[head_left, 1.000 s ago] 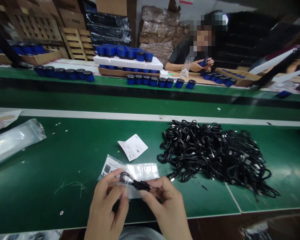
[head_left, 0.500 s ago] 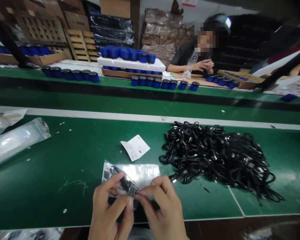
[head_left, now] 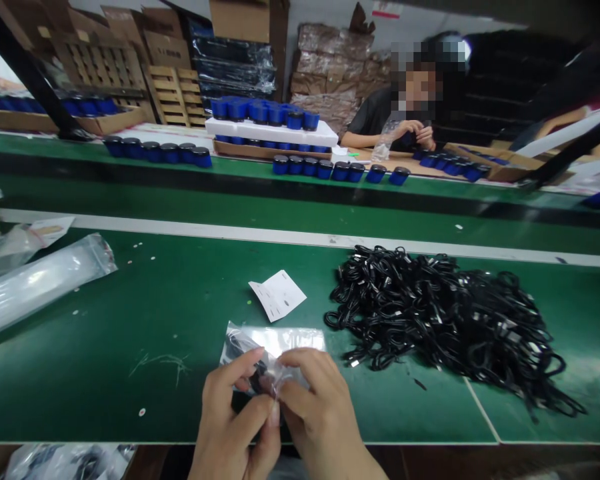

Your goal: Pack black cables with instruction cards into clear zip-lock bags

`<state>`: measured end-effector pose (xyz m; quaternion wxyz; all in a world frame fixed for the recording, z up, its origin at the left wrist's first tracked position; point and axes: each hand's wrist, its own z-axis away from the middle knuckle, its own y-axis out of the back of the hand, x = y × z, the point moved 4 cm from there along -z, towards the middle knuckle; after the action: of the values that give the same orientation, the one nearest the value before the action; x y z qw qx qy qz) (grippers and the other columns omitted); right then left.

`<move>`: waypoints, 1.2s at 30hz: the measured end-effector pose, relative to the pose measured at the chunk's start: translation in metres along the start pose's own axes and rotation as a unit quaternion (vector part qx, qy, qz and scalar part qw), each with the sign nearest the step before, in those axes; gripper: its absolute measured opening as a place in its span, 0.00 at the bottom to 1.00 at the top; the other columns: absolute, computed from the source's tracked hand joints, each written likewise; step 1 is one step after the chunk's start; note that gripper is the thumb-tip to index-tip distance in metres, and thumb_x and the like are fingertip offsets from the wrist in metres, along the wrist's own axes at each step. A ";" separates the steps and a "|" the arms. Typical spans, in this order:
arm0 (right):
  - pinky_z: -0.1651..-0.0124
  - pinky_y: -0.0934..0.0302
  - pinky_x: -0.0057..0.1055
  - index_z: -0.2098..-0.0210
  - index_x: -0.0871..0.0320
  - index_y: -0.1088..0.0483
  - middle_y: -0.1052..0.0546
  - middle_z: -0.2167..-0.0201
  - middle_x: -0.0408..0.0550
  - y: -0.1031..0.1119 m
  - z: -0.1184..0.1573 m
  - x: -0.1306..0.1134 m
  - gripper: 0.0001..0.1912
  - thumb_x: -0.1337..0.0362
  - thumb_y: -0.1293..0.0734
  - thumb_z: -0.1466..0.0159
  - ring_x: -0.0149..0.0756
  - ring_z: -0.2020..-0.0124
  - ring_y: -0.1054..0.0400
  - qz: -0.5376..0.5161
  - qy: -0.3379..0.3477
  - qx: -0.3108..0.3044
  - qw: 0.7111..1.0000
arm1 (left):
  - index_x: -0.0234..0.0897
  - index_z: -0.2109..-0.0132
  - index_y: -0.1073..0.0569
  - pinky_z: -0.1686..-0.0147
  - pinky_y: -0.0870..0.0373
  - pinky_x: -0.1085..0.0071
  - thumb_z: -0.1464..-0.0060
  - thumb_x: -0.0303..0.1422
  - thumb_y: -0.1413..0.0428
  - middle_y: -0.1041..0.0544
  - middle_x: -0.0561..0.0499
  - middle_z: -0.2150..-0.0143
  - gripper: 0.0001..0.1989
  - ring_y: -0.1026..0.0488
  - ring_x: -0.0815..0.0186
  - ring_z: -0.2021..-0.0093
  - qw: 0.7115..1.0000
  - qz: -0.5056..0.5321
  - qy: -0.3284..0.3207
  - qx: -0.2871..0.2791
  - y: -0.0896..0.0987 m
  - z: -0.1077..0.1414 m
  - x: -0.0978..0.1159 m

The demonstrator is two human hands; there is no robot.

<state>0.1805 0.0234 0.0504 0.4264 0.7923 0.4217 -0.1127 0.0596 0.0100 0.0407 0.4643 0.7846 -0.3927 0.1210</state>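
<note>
Shifted since the earlier frame: black coiled cable (head_left: 256,380), previously outside its wrapping, now within a clear plastic bag (head_left: 233,335), between my hands.

Left hand (head_left: 233,420): fingers nearly closed, pinching the bag. Right hand (head_left: 325,410): fingers curled inward, gripping the bag's near end; the fingertips partly hide that end.

Risks, as judged: a hard plug pressed against thin film could split it; a loose pinch at the slippery edge could let the coil slide out; careless lifting could drag along the flat clear plastic film (head_left: 307,338) just beyond.

Count, going outward: cable in hand, one; held bag, one; folded white paper leaflet (head_left: 280,295), one; tangled heap of black cables (head_left: 445,313) to the right, too knotted to number; long clear plastic bundle (head_left: 45,283) to the left, one; blue cylinders with black lids, eight in the middle row (head_left: 325,169), six in the left row (head_left: 151,152); person opposite (head_left: 375,120), one.
</note>
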 end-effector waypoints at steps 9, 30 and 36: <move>0.67 0.39 0.25 0.72 0.54 0.24 0.28 0.71 0.42 0.004 -0.011 0.007 0.09 0.73 0.33 0.40 0.31 0.69 0.31 -0.283 -0.185 -0.206 0.918 | 0.46 0.51 0.30 0.59 0.34 0.68 0.58 0.52 0.38 0.23 0.51 0.56 0.28 0.27 0.57 0.57 0.952 0.081 0.155 -0.251 0.031 -0.039 -0.034; 0.70 0.43 0.26 0.75 0.57 0.32 0.30 0.77 0.41 0.014 -0.006 0.026 0.08 0.65 0.35 0.39 0.32 0.74 0.35 -0.189 -0.313 -0.130 0.922 | 0.39 0.68 0.23 0.76 0.34 0.79 0.43 0.39 0.47 0.26 0.54 0.73 0.11 0.29 0.70 0.75 0.922 0.223 0.255 -0.188 0.012 -0.025 -0.041; 0.68 0.43 0.26 0.70 0.56 0.33 0.30 0.73 0.42 0.017 -0.002 0.027 0.08 0.68 0.40 0.35 0.32 0.71 0.35 -0.170 -0.243 -0.151 0.943 | 0.41 0.68 0.24 0.77 0.36 0.80 0.41 0.35 0.49 0.28 0.56 0.75 0.11 0.30 0.72 0.76 0.955 0.171 0.173 -0.170 0.019 -0.029 -0.039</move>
<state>0.2092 0.0357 0.0472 0.6048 0.5837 0.4460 -0.3076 0.0246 0.0486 0.0468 0.6238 0.5823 -0.4495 0.2640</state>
